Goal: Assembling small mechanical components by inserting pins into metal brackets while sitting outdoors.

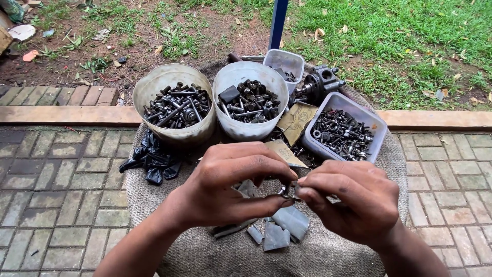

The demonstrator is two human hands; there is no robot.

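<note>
A burlap-covered round counter is carrying everything here, sitting on brick paving with grass beyond. Standing at its far side are two pale tubs, the left tub brimming with long bolts and the middle tub with nuts and short dark fasteners; a rectangular tray of washers and small hardware is lying to the right, with a smaller clear box and a dark metal assembly behind. A crumpled black bag is lying at the left edge, and grey flat scraps are resting under the hands. The left hand and right hand are meeting above the counter's middle, fingertips of both pinching closed on a small metal fastener (a nut or ring, too small to tell which) held in the air between them. In my judgement the worst risk is the piece slipping from such a fine pinch, since it would be dropping among the scraps or into the burlap weave and getting lost. The scraps directly below and the cardboard pieces leaning by the tubs are crowding the space, and a careless forward reach could be tipping the full tubs.
</note>
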